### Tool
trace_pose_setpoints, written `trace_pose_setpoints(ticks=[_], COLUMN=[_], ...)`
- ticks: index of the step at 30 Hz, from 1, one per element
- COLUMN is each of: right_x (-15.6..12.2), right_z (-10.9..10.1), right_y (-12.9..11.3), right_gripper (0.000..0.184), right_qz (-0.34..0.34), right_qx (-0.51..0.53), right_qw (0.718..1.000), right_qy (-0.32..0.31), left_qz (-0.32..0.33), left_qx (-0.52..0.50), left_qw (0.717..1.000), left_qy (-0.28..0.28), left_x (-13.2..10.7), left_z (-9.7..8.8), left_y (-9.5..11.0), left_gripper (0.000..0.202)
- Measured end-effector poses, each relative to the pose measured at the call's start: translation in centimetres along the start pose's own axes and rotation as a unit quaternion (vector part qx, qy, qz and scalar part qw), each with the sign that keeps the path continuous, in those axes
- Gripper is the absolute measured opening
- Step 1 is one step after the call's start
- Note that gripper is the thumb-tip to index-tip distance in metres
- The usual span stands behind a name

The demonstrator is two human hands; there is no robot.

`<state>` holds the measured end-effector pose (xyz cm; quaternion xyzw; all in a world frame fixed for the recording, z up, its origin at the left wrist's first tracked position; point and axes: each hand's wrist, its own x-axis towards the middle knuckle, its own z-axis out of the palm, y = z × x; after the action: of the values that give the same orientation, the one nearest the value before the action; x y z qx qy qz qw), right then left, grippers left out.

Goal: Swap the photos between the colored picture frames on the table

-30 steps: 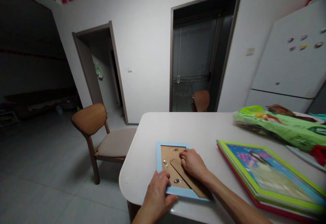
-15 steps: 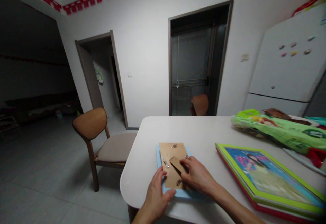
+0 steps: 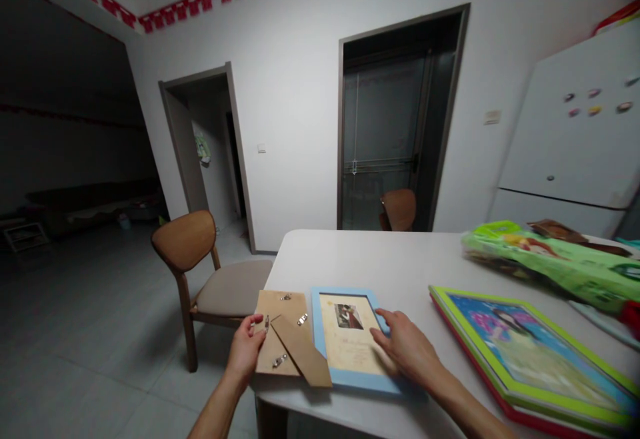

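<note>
A small light-blue picture frame [image 3: 320, 319] lies face down near the table's front left corner, with a paper insert [image 3: 350, 342] showing inside it. My left hand [image 3: 246, 349] grips the brown backing board [image 3: 280, 332], with its stand flap and metal clips, lifted out and held left of the frame over the table edge. My right hand [image 3: 407, 352] rests on the frame's right side, fingers spread flat.
The white table [image 3: 380, 259] carries a large green-and-red framed picture [image 3: 525, 352] at right and green packaged items [image 3: 550, 256] at back right. A wooden chair [image 3: 200, 272] stands left of the table. A white fridge [image 3: 570, 139] is at right, doorways behind.
The backing board has come out of the blue frame and moved left in my left hand, which uncovers the paper insert. My right hand has moved onto the frame's right side.
</note>
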<state>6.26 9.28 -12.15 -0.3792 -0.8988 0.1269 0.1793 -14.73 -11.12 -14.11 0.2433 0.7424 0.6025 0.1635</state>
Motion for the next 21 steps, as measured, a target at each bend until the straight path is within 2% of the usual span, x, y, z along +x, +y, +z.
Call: trace_pose_setpoints(ticks=[2, 6, 9, 12, 14, 17, 18, 19, 21], right_x=[0.1, 0.4, 0.8, 0.8, 0.3, -0.7, -1.0, -1.2, -1.4], right_z=[0.9, 1.6, 1.0, -0.4, -1.5, -3.4, -4.0, -4.5, -5.2], right_y=[1.6, 2.9, 3.2, 3.0, 2.3, 0.5, -0.1, -0.8, -1.8], right_gripper=[0.046, 0.046, 0.051, 0.056, 0.059, 0.067, 0.07, 0.072, 0.075], right_qz=[0.026, 0.041, 0.093, 0.141, 0.158, 0.189, 0.195, 0.197, 0.185], right_qx=[-0.038, -0.035, 0.058, 0.181, 0.309, 0.52, 0.557, 0.582, 0.604], right_qw=[0.999, 0.998, 0.993, 0.972, 0.934, 0.826, 0.801, 0.785, 0.772], right_qy=[-0.012, -0.035, -0.031, -0.05, -0.087, -0.107, -0.097, -0.085, -0.068], left_qz=[-0.001, 0.019, 0.044, 0.077, 0.109, 0.177, 0.198, 0.226, 0.284], left_qx=[0.048, 0.157, 0.225, 0.265, 0.273, 0.259, 0.251, 0.238, 0.18], left_qw=[0.999, 0.987, 0.972, 0.96, 0.955, 0.95, 0.947, 0.943, 0.932], left_qy=[0.008, 0.028, 0.042, 0.049, 0.045, 0.003, -0.021, -0.054, -0.136], left_x=[0.3, 0.7, 0.7, 0.3, -0.5, -2.7, -3.6, -4.5, -6.1], left_z=[-0.8, -1.0, -0.8, -0.2, 1.3, 5.6, 7.3, 9.1, 12.2], left_y=[-0.4, -0.7, -0.3, 0.8, 2.1, 4.7, 5.6, 6.4, 7.9], left_gripper=[0.026, 0.031, 0.038, 0.041, 0.039, 0.037, 0.038, 0.043, 0.058])
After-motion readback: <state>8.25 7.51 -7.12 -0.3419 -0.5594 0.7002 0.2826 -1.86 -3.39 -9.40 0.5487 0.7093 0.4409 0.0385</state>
